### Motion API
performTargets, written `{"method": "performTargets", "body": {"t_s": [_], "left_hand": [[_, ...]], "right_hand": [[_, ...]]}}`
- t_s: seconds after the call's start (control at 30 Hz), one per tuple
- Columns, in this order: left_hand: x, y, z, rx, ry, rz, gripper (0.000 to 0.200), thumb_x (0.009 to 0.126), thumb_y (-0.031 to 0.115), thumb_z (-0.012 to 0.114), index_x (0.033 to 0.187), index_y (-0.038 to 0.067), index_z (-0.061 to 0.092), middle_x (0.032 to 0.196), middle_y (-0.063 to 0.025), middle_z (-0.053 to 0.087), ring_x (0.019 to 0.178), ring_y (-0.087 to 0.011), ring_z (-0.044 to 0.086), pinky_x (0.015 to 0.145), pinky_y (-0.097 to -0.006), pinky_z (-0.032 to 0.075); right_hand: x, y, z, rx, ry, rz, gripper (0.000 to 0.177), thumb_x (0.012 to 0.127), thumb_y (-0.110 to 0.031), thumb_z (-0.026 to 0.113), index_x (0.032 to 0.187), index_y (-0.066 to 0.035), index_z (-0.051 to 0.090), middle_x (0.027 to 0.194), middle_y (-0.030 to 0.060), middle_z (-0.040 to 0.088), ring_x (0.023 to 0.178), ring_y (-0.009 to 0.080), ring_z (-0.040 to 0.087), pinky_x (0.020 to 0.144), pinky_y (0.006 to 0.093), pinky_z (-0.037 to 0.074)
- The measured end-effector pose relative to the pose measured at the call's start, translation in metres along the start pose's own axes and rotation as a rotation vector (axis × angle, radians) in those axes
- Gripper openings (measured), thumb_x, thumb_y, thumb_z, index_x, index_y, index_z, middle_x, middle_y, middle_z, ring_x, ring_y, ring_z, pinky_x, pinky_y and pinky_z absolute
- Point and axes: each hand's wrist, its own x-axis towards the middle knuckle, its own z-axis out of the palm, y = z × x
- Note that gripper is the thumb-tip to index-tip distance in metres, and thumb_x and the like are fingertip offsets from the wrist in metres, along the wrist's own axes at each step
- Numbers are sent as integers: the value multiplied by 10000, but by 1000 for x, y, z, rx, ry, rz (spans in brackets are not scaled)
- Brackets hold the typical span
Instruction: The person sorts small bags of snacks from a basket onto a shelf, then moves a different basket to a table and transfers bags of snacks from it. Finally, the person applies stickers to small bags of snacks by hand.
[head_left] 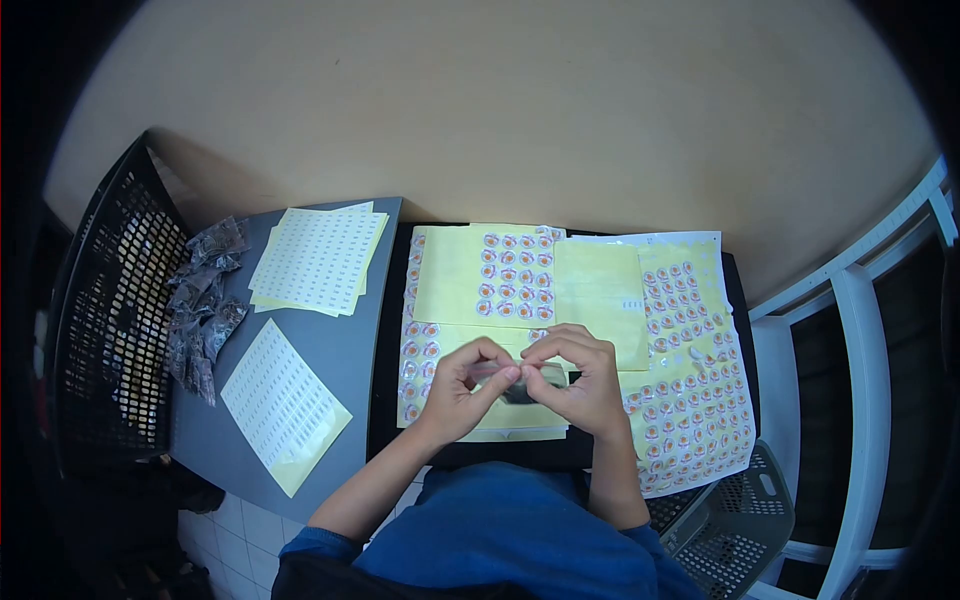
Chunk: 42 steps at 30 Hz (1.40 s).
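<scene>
My left hand (472, 388) and my right hand (577, 378) meet over the middle of the dark table. Between them is a small clear plastic bag (520, 384) with something dark inside, its upper edge pinched by the thumbs and fingers of both hands. Beneath and behind the hands lie yellow sheets (480, 280) bearing rows of round stickers with orange centres. To the right, another large sticker sheet (690, 400) spreads over the table's edge.
A grey board (345, 400) on the left carries white label sheets (318, 258) and a single tilted label sheet (285, 405). Filled plastic bags (203, 305) lie beside a black basket (120, 310). A grey basket (735, 530) stands low at the right, near white metal bars (860, 400).
</scene>
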Motion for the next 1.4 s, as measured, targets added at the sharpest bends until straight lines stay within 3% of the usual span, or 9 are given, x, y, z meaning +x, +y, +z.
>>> {"method": "performTargets", "body": {"t_s": [0.07,0.37,0.6,0.9,0.97,1.07,1.2,1.27,1.4], "left_hand": [[-7,-13,-2,-24,15,-148,66,792,67,554,802,5,532,749,-20,551,690,-53,503,666,-204,421],[-7,-43,-3,-181,6,-169,97,836,109,500,824,13,513,797,-38,568,779,-81,539,722,-229,436],[-1,-45,-19,-184,91,-118,171,889,145,391,851,4,480,809,-75,574,797,-113,558,747,-244,435],[4,-45,-34,9,306,-33,211,879,165,419,730,20,454,667,-41,526,642,-87,519,623,-214,416],[9,-37,-40,95,334,-34,250,884,185,392,695,29,437,620,-35,497,590,-73,484,560,-211,388],[22,-12,-52,276,212,-226,286,891,213,347,672,49,431,581,13,421,499,-51,354,493,-206,325],[49,-17,-75,548,69,-260,306,880,211,340,693,7,472,622,-67,483,587,-128,446,592,-263,378],[63,-22,-84,728,-89,-403,277,868,203,339,871,-5,521,728,-164,574,720,-274,561,708,-345,415],[78,-40,-86,937,-376,-581,443,823,213,399,1255,132,341,859,-190,585,823,-291,568,797,-360,416]], "right_hand": [[-5,9,0,0,-106,51,75,606,-63,636,635,-37,571,601,61,567,572,190,539,642,280,409],[-6,35,4,232,-289,380,83,696,-70,616,724,8,604,661,70,604,640,124,568,624,248,434],[5,40,16,188,-318,369,91,722,-60,613,772,15,625,686,75,622,648,102,569,630,231,438],[15,83,37,668,-88,552,183,803,-111,529,857,47,603,766,87,611,751,137,562,655,247,440],[20,92,43,599,-42,507,202,832,-127,477,914,18,593,814,80,591,769,155,549,719,283,422],[22,108,54,-249,-37,195,182,768,-73,519,931,-49,596,867,71,546,832,223,522,746,325,404],[23,118,62,-500,-172,111,225,715,-71,563,936,-37,584,908,81,548,884,238,499,768,323,381],[22,121,69,-552,-208,90,245,682,-65,583,928,-59,585,922,63,540,910,219,488,792,333,359],[19,128,77,-618,-222,77,232,681,-72,590,913,-73,596,908,46,546,923,202,488,803,335,342]]}}
